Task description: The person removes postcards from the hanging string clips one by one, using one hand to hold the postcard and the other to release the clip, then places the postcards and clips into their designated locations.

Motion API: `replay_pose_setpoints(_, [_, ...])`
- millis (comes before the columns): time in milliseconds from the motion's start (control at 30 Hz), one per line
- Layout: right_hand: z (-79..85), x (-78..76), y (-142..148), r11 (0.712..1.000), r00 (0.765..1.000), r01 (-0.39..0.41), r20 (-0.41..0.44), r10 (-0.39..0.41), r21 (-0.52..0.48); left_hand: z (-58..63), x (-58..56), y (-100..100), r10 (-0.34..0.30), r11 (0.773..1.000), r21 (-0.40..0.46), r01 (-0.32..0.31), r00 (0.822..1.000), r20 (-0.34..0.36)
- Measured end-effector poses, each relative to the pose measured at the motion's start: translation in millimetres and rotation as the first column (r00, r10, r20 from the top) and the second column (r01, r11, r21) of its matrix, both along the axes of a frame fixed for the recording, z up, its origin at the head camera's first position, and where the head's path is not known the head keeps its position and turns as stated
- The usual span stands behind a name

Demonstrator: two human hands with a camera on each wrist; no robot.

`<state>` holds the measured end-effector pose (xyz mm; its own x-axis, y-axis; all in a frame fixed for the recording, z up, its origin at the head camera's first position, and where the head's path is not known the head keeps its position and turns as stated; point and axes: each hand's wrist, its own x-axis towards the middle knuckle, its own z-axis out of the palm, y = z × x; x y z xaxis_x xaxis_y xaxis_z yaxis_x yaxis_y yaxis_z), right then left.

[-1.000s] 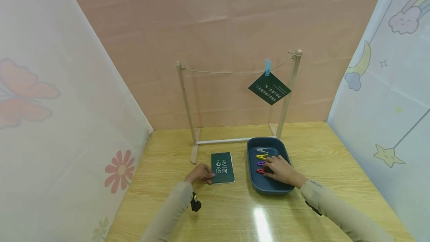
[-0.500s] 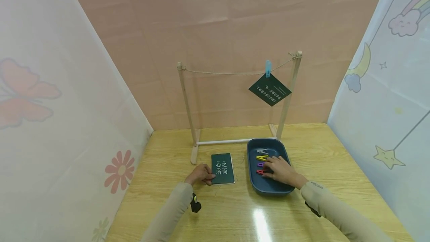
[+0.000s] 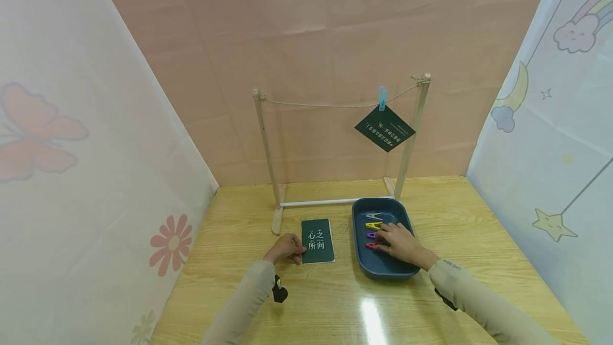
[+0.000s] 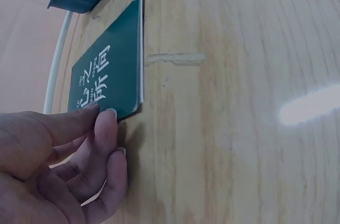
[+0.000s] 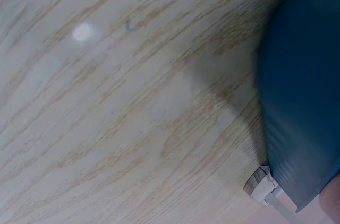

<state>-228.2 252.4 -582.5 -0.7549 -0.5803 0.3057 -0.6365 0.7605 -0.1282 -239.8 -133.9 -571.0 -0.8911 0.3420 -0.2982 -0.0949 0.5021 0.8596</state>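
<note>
A dark green booklet [image 3: 318,241] with white characters lies flat on the wooden table. My left hand [image 3: 286,249] pinches its lower left corner; in the left wrist view the thumb [image 4: 71,121] is on the cover and a fingertip is at the edge. To the right stands a dark blue tray [image 3: 383,269]. Inside it my right hand [image 3: 399,243] has its curled fingers and thumb on a red clothespin [image 3: 371,245], whose other end is hidden under the hand. Beside it in a column lie purple [image 3: 371,235], yellow [image 3: 373,225] and grey [image 3: 373,216] clothespins.
Behind stands a wooden frame [image 3: 268,148] with a rope [image 3: 316,105] strung across. A light blue clothespin [image 3: 382,98] holds a dark green card [image 3: 385,128] on the rope. A white rod [image 3: 318,203] joins the frame's feet. Printed cloth walls [image 3: 119,148] enclose the table.
My right thumb has drawn in slightly toward the fingers at the red clothespin. The left hand and the booklet keep their places.
</note>
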Motion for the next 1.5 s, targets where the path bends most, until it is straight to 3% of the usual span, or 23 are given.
replay_pose_setpoints(233, [-0.8,-0.9,-0.2,1.000,0.999,0.022,-0.034,-0.022,-0.008,6.0,-7.9,5.6,0.001,1.000,-0.023,-0.003,0.997,-0.083])
replay_pose_setpoints(500, [1.3,-0.9,-2.0,0.998,0.998,0.051,-0.022,-0.051,-0.024,15.9,-18.5,20.3,-0.001,0.996,-0.087,-0.009,0.994,-0.113])
replay_pose_setpoints(800, [7.7,-7.9,-1.0,0.998,0.985,0.010,-0.171,-0.019,-0.058,25.9,-24.4,32.4,-0.033,0.997,-0.081,0.018,0.983,-0.182])
replay_pose_setpoints(1000, [29.9,-19.4,0.8,0.992,0.966,-0.044,-0.258,0.013,-0.116,34.1,-26.4,42.7,-0.016,0.999,-0.034,0.009,0.975,-0.223])
replay_pose_setpoints(1300, [72.4,-37.1,3.8,0.992,0.961,-0.026,-0.275,-0.009,-0.126,45.0,-30.3,63.2,0.014,0.999,0.037,-0.004,0.968,-0.252])
replay_pose_setpoints(1500, [95.0,-44.1,6.5,0.991,0.949,-0.018,-0.313,-0.025,-0.135,53.4,-29.2,74.4,-0.023,0.996,0.074,0.049,0.949,-0.313])
